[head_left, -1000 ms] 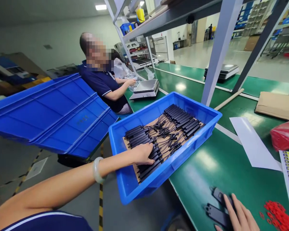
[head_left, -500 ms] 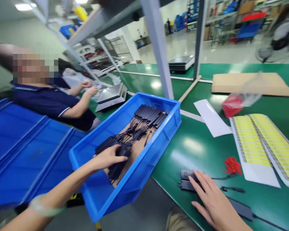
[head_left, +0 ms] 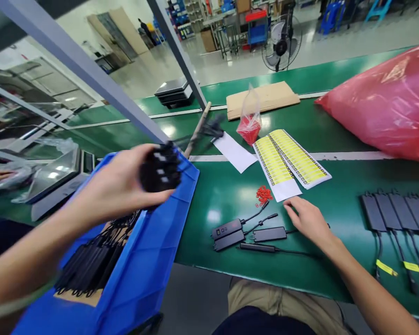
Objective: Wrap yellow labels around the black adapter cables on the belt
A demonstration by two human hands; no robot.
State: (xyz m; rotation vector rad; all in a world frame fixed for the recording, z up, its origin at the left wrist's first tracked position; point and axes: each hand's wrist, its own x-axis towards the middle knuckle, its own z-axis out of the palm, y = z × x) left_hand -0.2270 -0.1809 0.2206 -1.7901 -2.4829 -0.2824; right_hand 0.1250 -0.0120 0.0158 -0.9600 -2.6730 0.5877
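Note:
My left hand (head_left: 122, 181) is lifted over the blue crate's edge, closed around a stack of black cabled boxes (head_left: 162, 170); their cables swing out to the right, blurred. More of these boxes (head_left: 91, 260) lie in rows on cardboard inside the blue crate (head_left: 174, 223). My right hand (head_left: 309, 221) is low over the green table, fingers loosely bent, thumb apart, nothing visible in it. To its left lie several loose black boxes with short cables, one showing a small display and buttons (head_left: 227, 228). A cable from another box (head_left: 269, 234) runs beneath the hand.
Small red rings (head_left: 263, 194) lie beside yellow label sheets (head_left: 282, 158). Behind are a clear bag of red pieces (head_left: 249, 125) and flat cardboard (head_left: 275, 97). A big pink bag (head_left: 387, 102) and a row of boxes (head_left: 393, 211) stand right. Grey posts (head_left: 87, 74) rise left.
My left hand has taken a stack of black boxes and lifted it from the crate. The right hand has left the boxes on the table and shifted right. The view has turned right.

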